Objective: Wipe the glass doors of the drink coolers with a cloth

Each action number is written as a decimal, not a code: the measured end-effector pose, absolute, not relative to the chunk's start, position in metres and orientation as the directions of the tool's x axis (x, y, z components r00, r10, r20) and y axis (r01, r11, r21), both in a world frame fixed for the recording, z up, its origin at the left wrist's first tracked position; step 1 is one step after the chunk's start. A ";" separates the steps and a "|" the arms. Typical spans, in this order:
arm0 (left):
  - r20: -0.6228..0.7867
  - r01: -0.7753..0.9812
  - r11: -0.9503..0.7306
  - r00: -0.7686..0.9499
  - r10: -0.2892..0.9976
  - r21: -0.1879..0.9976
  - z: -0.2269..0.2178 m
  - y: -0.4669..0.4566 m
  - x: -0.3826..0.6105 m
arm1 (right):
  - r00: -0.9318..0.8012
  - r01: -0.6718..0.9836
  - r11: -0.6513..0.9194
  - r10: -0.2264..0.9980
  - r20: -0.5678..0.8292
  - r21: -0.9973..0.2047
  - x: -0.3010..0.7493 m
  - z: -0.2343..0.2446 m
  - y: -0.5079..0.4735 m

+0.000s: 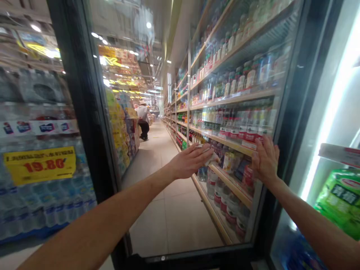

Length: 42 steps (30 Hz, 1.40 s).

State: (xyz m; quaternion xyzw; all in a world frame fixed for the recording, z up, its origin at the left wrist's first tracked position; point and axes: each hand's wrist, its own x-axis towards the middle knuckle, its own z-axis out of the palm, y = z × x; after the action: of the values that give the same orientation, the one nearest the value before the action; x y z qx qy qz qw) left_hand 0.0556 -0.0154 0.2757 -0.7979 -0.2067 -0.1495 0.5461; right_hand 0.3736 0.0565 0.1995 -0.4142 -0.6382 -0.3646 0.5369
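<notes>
A glass door in a dark frame stands swung out before me. My left hand reaches across to the middle of the pane, its fingers stretched out over a pale, crumpled cloth and keeping it against the glass. Most of the cloth is hidden beneath the fingers. Close to the frame's right upright, my right hand rests on the glass with its fingers a little apart and nothing in it.
Through the glass show long shelves of bottles and a tiled aisle with a bending person. Packed water bottles with a yellow price sign stand at left. A lit cooler holds a green package at right.
</notes>
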 end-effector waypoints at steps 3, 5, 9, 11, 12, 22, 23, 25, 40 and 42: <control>0.587 0.612 -0.291 0.790 0.177 -0.735 0.294 -0.013 0.059 | -0.082 0.911 0.412 0.131 0.988 0.021 0.374 0.201 0.056; 0.772 0.788 -0.233 0.611 0.175 -0.570 0.313 -0.012 0.060 | -0.082 0.909 0.417 0.123 0.989 0.024 0.374 0.201 0.056; 0.752 0.777 -0.267 0.625 0.208 -0.571 0.297 -0.011 0.075 | -0.076 0.908 0.418 0.102 0.992 0.026 0.374 0.200 0.058; 0.565 0.601 -0.339 0.798 0.210 -0.723 0.272 -0.012 0.084 | -0.074 0.912 0.410 0.108 0.991 0.024 0.374 0.199 0.058; 0.486 0.528 -0.360 0.849 0.206 -0.769 0.264 -0.012 0.086 | -0.072 0.915 0.402 0.120 0.990 0.017 0.375 0.199 0.058; 0.731 0.776 -0.170 0.629 0.265 -0.607 0.319 -0.012 0.105 | -0.264 0.701 0.662 -0.104 0.959 0.264 0.304 0.251 0.002; 0.748 0.792 -0.177 0.610 0.260 -0.584 0.316 -0.013 0.105 | -0.295 0.671 0.691 -0.081 0.952 0.267 0.288 0.256 -0.002; 0.818 0.853 -0.183 0.521 0.246 -0.488 0.303 -0.016 0.096 | -0.337 0.654 0.710 -0.037 0.941 0.261 0.254 0.261 -0.004; 0.906 0.945 -0.128 0.325 0.269 -0.301 0.223 -0.043 0.020 | 0.221 0.903 0.372 0.026 0.975 -0.215 0.322 0.251 0.034; 0.905 0.943 -0.121 0.331 0.267 -0.309 0.223 -0.041 0.022 | 0.207 0.900 0.392 -0.004 0.978 -0.188 0.317 0.250 0.029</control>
State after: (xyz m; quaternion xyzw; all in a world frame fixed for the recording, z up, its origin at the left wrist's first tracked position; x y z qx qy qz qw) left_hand 0.0215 -0.0410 0.2228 -0.6603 -0.4580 -0.3531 0.4791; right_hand 0.3165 0.0291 0.2501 -0.4271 -0.5245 -0.3486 0.6488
